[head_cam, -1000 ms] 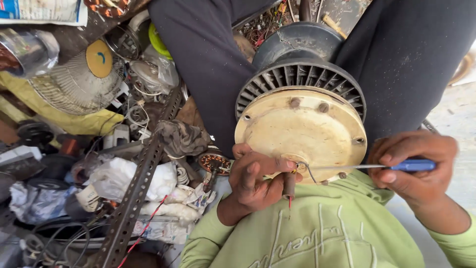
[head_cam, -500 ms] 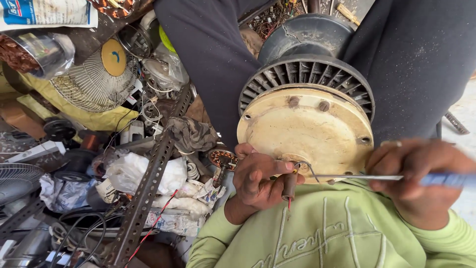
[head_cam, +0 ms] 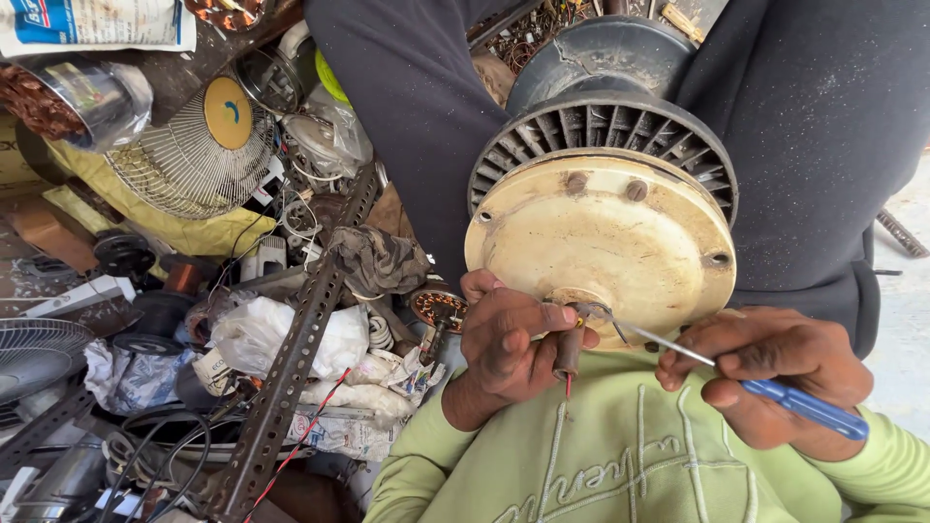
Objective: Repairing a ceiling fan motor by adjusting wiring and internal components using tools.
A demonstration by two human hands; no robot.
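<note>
Prying at the motor's shaft end

My left hand is gripping the brown shaft of the cream motor housing; my right hand is clenching the blue-handled screwdriver.

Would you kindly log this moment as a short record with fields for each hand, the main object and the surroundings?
Left hand: grips the motor's short shaft, a red wire below it.
Right hand: holds a blue-handled screwdriver, its tip at the shaft base.
Main object: cream round fan motor with dark finned ring, between dark-trousered legs.
Surroundings: wire fan guard, perforated angle bar, grey rag, scrap parts.
</note>
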